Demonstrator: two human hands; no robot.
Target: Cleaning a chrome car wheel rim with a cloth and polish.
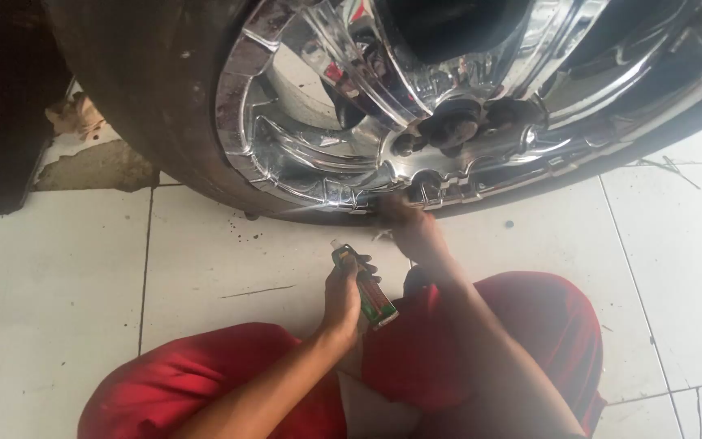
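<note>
A small tube [365, 287], the only package in view, sits in the left hand [343, 297] above the red-clad lap, tilted with its pale cap up and to the left. Its body is dark green with a red band towards the lower end. Its label print is too small to make out.

tyre [148, 122] blocks ahead, open floor [229, 260] left
</note>
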